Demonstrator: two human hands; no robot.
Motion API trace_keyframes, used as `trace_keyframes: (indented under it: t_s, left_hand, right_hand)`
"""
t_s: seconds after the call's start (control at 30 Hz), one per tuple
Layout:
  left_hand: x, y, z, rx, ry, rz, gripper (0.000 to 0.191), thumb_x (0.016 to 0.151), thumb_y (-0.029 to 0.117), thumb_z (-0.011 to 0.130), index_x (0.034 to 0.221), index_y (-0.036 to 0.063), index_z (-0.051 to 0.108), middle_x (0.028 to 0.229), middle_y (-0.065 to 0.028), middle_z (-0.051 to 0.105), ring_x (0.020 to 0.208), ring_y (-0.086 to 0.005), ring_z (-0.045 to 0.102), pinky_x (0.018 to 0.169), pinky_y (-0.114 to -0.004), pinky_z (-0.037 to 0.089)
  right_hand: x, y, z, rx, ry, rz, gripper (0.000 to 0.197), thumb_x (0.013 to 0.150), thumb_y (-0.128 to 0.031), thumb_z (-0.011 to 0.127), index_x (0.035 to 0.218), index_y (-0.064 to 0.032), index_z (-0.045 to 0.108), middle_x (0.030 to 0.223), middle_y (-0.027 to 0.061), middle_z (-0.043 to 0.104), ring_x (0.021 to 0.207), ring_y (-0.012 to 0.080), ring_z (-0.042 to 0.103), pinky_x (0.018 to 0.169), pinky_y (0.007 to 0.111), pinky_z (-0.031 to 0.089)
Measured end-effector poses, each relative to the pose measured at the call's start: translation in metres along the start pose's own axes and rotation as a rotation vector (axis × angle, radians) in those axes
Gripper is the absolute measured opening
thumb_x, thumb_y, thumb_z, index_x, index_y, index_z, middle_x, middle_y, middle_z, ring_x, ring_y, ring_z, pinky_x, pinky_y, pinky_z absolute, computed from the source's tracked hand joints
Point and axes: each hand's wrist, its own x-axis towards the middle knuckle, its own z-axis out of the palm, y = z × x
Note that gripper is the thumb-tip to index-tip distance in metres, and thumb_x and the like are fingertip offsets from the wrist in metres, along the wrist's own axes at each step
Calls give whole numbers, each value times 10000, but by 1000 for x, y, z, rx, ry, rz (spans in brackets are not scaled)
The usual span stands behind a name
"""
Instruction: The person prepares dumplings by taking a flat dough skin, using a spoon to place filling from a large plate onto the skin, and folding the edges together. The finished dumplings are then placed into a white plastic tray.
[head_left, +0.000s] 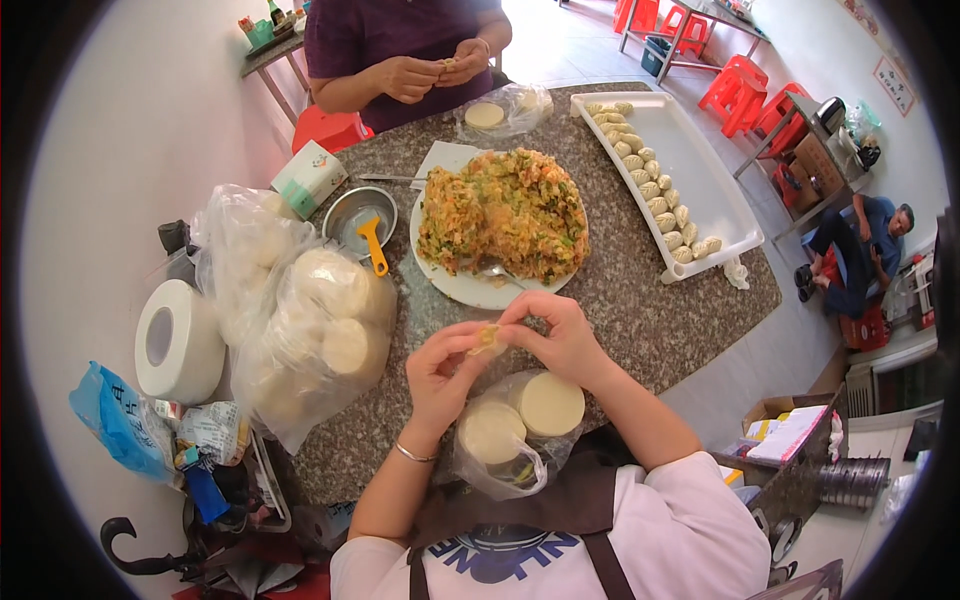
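Between my two hands is a small dumpling (487, 341), its wrapper partly folded and some filling showing at the top. My left hand (442, 367) supports it from the left, while the thumb and forefinger of my right hand (559, 337) pinch its edge. Just below them, two stacks of round dough wrappers (551, 405) sit in an opened clear plastic bag (506, 480). Beyond my hands stands a white plate (480, 297) heaped with chopped vegetable filling (517, 210). A metal spoon (495, 271) rests in the filling's near side.
A white tray (697, 169) at the right holds rows of pleated dumplings (656, 204). Bagged wrappers (322, 315), a paper roll (180, 341) and a metal bowl (341, 217) with a yellow-handled scraper (371, 244) stand left. Across the speckled table (660, 322), a co-worker's hands (435, 73) hold another small piece.
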Motion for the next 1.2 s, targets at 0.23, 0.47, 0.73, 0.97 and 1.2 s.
trace_keyframes:
  t_s: [0.23, 0.47, 0.73, 0.97, 1.2]
  left_hand:
    - [-4, -6, -3, -85, 82, -168, 222, 841, -88, 644, 1048, -22, 597, 1168, -166, 627, 1056, -181, 620, 886, -299, 527]
    - [-3, -6, 0, -104, 88, -94, 125, 846, -68, 655, 965, -31, 652, 1166, -176, 632, 1003, -175, 630, 782, -248, 532]
    - [-6, -5, -1, -84, 156, -172, 125, 854, -52, 666, 975, -36, 639, 1136, -161, 639, 989, -170, 630, 811, -260, 534]
    - [-1, 4, 5, 101, 75, -81, 192, 844, -56, 672, 1034, -45, 644, 1145, -158, 638, 1012, -174, 629, 845, -265, 529]
    - [-5, -5, -3, 166, 44, 5, 142, 845, -67, 663, 984, -40, 669, 1131, -172, 649, 956, -159, 642, 797, -254, 539]
  right_hand:
    - [-1, -2, 3, -358, 90, -326, 123, 774, -85, 727, 848, -13, 661, 811, 100, 633, 786, 285, 600, 724, 352, 480]
    - [5, -3, -7, -99, -22, -33, 122, 788, -90, 720, 852, -14, 650, 803, 97, 625, 813, 270, 602, 732, 353, 472]
    - [3, -6, 2, -400, 65, -416, 102, 784, -92, 717, 836, -40, 647, 791, 78, 608, 786, 268, 577, 722, 352, 459]
    - [1, 0, -2, -374, 145, -330, 96, 785, -86, 710, 825, -37, 638, 827, 80, 610, 819, 271, 578, 739, 363, 465]
    - [2, -6, -2, -280, -39, -160, 72, 806, -68, 689, 838, -31, 636, 836, 76, 618, 836, 247, 591, 756, 346, 469]
